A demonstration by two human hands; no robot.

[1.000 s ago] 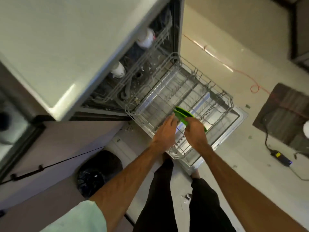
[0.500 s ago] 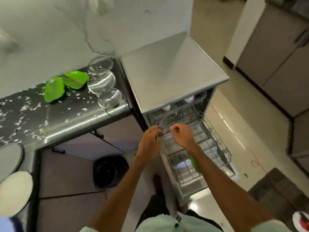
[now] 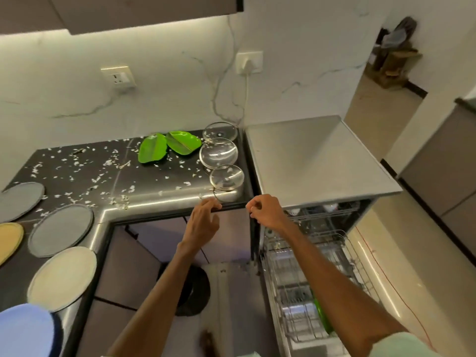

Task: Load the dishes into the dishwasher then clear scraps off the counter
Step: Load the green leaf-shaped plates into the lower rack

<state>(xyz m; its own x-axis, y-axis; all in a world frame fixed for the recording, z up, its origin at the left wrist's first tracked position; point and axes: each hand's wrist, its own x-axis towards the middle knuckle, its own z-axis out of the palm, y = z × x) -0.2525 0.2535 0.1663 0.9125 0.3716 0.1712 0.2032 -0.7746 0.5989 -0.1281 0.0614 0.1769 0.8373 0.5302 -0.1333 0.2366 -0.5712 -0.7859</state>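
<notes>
Two green leaf-shaped plates (image 3: 168, 146) lie at the back of the dark counter (image 3: 144, 199), beside three clear glass bowls (image 3: 218, 153) in a row along its right edge. White scraps (image 3: 103, 176) litter the counter. Several round plates, among them a grey plate (image 3: 60, 229) and a cream plate (image 3: 61, 278), sit at the left. The dishwasher (image 3: 319, 161) stands open with its lower rack (image 3: 304, 282) pulled out; a green plate (image 3: 323, 318) stands in it. My left hand (image 3: 202, 222) hovers at the counter's front edge, fingers loose. My right hand (image 3: 265, 211) is loosely curled and holds nothing.
A black bin (image 3: 195, 289) stands on the floor below the counter. A blue plate (image 3: 25, 331) fills the bottom left corner. A white plug and cable (image 3: 248, 63) hang on the marble wall. An orange cord (image 3: 381, 269) runs across the floor at the right.
Both hands left the green plate in the lower rack and rose to the counter edge. The view swung up from the rack to the counter.
</notes>
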